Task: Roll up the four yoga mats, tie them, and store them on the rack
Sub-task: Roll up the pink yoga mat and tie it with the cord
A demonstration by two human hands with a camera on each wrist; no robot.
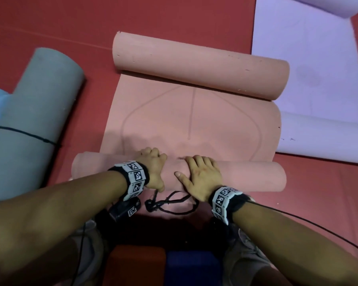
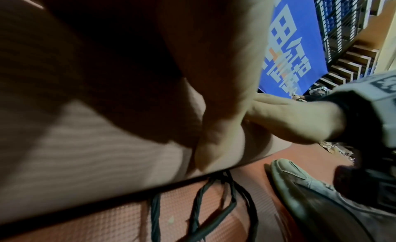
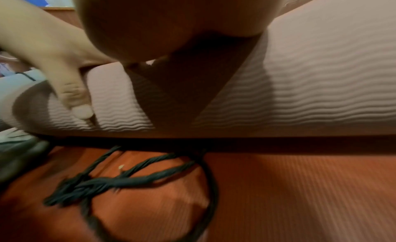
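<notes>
Progress: 1 grey mat (image 1: 39,112), left of frame, tied; pink mat (image 1: 194,124), centre, part-rolled, left hand (image 1: 153,169) curled over it, right hand (image 1: 201,176) pressing flat.

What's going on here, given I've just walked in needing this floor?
A person is rolling up a pink yoga mat on the red floor. The left hand grips the near roll, the right hand presses on it; the far end is curled too. A black cord lies loose beside the roll, nearer the person. At left a grey mat is already rolled and tied; at right a lavender mat lies mostly flat.
</notes>
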